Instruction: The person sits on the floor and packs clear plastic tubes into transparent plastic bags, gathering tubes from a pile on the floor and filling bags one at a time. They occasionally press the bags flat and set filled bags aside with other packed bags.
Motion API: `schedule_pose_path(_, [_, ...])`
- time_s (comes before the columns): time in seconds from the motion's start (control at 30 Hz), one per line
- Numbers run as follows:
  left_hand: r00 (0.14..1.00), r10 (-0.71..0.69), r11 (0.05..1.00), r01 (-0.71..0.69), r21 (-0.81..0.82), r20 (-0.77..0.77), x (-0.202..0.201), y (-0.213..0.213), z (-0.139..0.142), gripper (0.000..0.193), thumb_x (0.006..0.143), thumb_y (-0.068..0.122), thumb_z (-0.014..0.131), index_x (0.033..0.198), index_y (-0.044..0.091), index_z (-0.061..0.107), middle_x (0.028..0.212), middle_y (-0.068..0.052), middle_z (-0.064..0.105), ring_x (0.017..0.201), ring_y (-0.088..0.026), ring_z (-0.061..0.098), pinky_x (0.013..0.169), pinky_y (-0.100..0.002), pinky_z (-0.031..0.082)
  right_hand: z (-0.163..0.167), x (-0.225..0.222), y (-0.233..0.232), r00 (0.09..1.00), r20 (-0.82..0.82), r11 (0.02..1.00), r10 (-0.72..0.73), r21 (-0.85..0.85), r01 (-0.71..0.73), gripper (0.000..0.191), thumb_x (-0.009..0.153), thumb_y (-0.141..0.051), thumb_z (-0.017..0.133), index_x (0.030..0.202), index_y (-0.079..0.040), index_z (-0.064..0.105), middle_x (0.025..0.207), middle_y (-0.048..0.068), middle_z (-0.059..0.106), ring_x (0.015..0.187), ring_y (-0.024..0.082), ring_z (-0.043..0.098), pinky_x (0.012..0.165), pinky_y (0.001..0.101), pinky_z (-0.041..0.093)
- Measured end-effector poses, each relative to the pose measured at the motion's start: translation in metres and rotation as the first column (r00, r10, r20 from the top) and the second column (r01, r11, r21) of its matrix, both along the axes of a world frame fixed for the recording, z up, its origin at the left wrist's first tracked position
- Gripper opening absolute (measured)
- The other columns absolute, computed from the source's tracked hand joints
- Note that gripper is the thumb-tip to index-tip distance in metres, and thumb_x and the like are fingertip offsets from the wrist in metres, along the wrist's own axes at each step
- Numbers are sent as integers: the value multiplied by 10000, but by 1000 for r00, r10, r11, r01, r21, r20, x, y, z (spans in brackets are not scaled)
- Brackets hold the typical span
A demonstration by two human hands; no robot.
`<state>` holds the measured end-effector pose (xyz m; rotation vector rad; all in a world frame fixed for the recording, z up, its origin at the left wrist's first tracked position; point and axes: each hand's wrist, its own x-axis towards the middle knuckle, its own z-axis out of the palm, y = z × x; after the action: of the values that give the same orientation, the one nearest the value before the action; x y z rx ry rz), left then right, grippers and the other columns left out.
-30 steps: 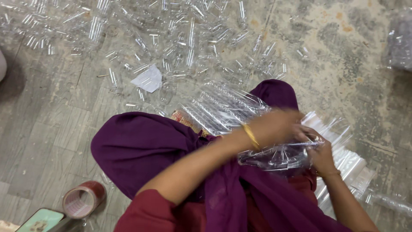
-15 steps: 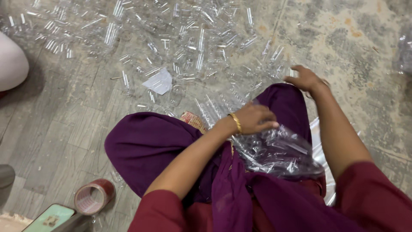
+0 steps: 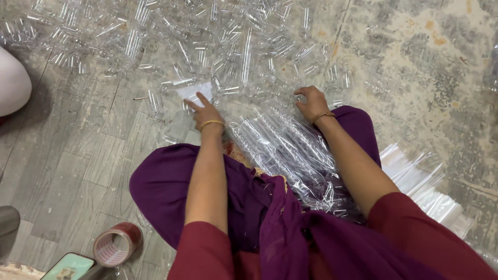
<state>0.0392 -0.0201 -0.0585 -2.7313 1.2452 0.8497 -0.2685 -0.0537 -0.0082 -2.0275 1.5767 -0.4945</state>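
Tubes lie before the lap; tape roll left, bag stack right.

both hands have left the clear bag in the lap; the left hand now reaches up to the white paper scrap, the right hand sits mid-frame among floor tubes.

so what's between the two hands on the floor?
In the head view, between the left hand and the right hand lie loose clear plastic tubes on the floor and the top end of the bagged tube bundle.
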Motion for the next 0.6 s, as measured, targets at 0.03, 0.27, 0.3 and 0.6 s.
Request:
schedule_pose_path(0.03, [998,-68,997,69,-28,13,-6,0,-1,1082,852,139,762,1641,234,28,1658,-251,-164,1214,-396,596,920,-574,536,0,-1,0,1000,-2,1000,-10,-20,10,344,804,-80,758,1147,-91,736,1200,196,657,1140,388,626,1006,465,505])
schedule_pose_path(0.27, [981,-100,958,50,-281,-166,-7,-2,39,948,768,194,793,1572,333,311,1659,-220,27,1127,-445,635,962,-509,534,-9,-2,3,975,181,972,-132,-168,163,376,833,54,674,1200,-29,670,1192,175,665,1078,307,690,879,372,604])
schedule_pose_path(0.3, [978,-150,916,82,-392,-147,-8,-4,47,925,780,239,795,1578,300,332,1623,-239,133,1118,-460,624,961,-513,525,-11,-4,3,969,199,962,-149,-199,189,398,836,69,669,1223,-20,653,1182,170,666,1078,293,697,879,361,607])
schedule_pose_path(0.6, [830,-463,799,239,-551,-312,-3,50,77,797,886,315,630,1577,55,330,1271,-264,636,1094,-414,665,985,-500,518,-4,1,6,977,-75,926,-201,-340,164,381,753,65,669,1112,-62,699,1037,101,735,1042,315,667,923,532,436])
